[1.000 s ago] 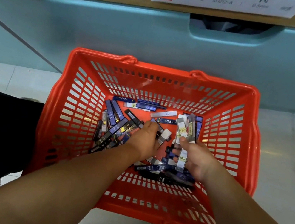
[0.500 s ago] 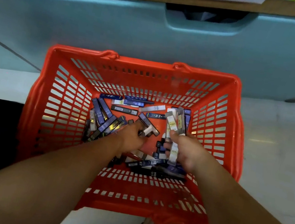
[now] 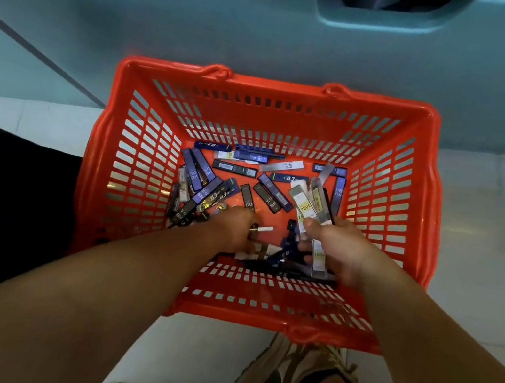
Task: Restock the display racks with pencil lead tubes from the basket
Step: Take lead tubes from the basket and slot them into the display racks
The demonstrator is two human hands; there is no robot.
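Right fingers [image 3: 311, 227] grip tubes [image 3: 306, 205] — left fingers [image 3: 247, 222] pinch one.

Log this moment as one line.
stage: picking from basket | left hand: grips white-capped tube | right hand: holds clear tubes

Stationery shop: red shopping basket [image 3: 137, 150] of lead tubes [image 3: 235, 168], teal shelving [image 3: 206, 24].

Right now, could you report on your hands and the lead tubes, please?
Right hand grips a bunch of clear tubes. Left hand pinches a white-tipped tube in the basket. Nothing blocking.
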